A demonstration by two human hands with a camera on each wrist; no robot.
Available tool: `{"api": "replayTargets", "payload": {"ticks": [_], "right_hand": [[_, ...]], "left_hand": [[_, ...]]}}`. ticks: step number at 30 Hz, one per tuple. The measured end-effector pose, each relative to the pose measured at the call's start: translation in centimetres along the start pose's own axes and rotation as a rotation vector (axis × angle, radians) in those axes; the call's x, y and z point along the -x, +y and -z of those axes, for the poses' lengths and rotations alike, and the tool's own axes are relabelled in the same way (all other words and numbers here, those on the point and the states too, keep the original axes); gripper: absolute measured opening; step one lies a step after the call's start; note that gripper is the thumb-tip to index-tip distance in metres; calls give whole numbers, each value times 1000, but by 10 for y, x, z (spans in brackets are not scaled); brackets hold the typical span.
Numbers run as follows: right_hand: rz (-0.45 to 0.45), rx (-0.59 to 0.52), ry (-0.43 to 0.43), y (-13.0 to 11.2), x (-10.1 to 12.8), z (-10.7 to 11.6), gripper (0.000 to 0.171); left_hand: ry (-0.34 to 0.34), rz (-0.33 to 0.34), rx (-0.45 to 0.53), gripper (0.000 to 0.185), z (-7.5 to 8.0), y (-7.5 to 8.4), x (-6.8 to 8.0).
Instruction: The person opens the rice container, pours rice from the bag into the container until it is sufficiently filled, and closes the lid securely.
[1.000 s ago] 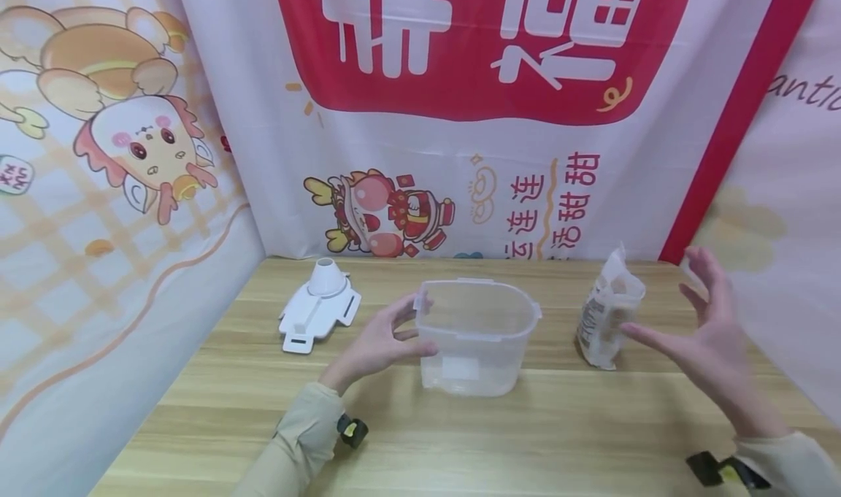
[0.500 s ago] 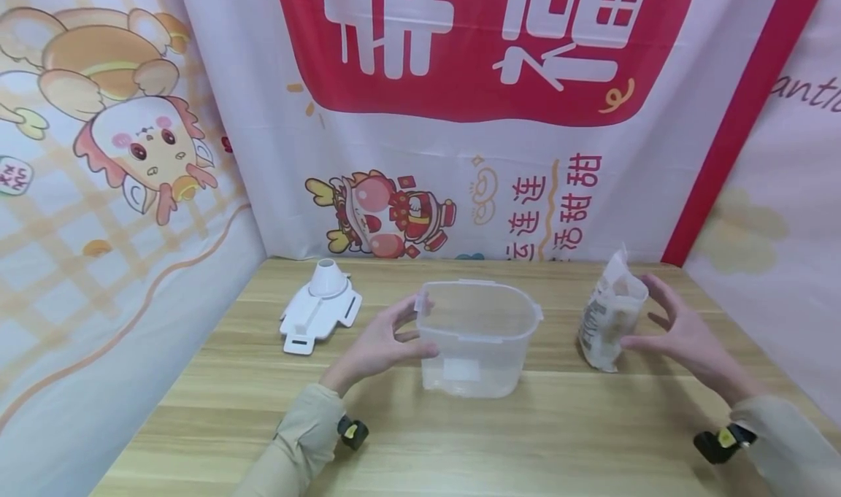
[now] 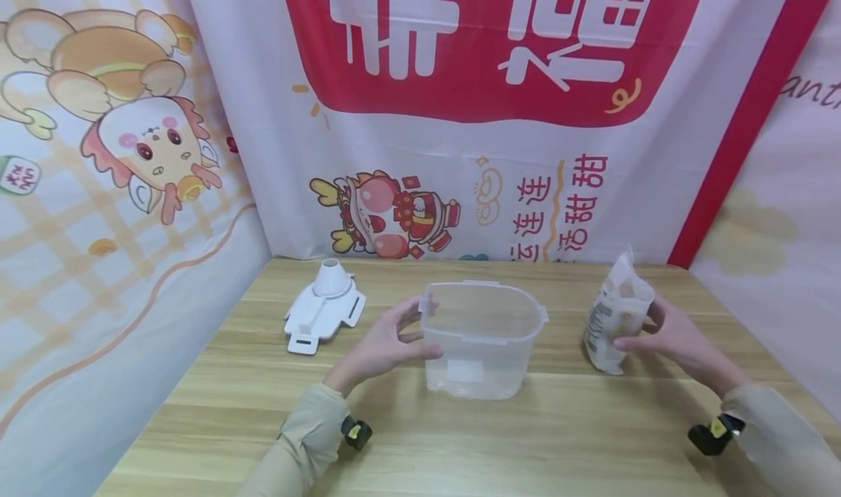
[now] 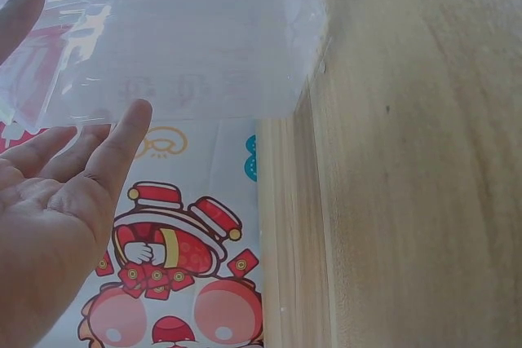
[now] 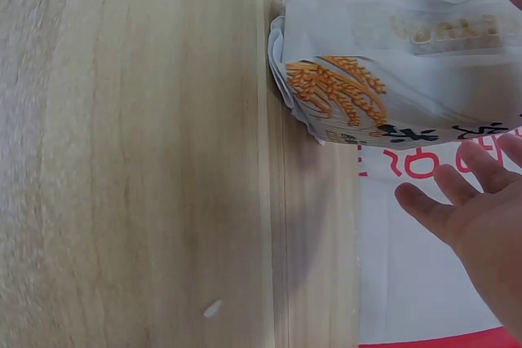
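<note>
Behind bag (image 3: pixel 616 322), right hand's fingers (image 3: pixel 659 320) hidden

Backdrop banner (image 3: pixel 486 44), beyond both hands: large white characters on a red field, cut off at the top edge, the right one reading 福. Lower on it, above the right hand (image 3: pixel 670 336), red columns read 连连 and 甜甜 (a further column is partly hidden). Rice bag (image 5: pixel 391 63), at that hand's fingertips: black and red print, illegible.
</note>
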State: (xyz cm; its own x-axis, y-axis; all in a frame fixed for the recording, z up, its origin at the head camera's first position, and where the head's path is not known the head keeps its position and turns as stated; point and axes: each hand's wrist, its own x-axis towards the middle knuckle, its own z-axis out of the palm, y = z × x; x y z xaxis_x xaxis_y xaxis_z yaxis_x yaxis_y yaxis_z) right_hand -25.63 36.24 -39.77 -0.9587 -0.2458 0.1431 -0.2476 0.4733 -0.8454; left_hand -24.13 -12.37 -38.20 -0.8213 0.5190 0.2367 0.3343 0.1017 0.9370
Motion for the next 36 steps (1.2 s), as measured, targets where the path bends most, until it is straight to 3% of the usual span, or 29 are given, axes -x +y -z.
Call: {"api": "replayTargets", "payload": {"ticks": [4,14,20,36], "right_hand": [[-38,23,-7,1,-2,0,90],[-59,64,15,6,-7,0,81],[-56,63,27,9,-10,1,72],[-64,64,7,10,-13,3,70]], "left_hand": [[8,-9,-23,87,2,-17,-4],[9,16,-13,87,0,-16,-2],[2,-4,-9,87,0,-15,-2],[5,6,-23,86,1,-15,-2]]}}
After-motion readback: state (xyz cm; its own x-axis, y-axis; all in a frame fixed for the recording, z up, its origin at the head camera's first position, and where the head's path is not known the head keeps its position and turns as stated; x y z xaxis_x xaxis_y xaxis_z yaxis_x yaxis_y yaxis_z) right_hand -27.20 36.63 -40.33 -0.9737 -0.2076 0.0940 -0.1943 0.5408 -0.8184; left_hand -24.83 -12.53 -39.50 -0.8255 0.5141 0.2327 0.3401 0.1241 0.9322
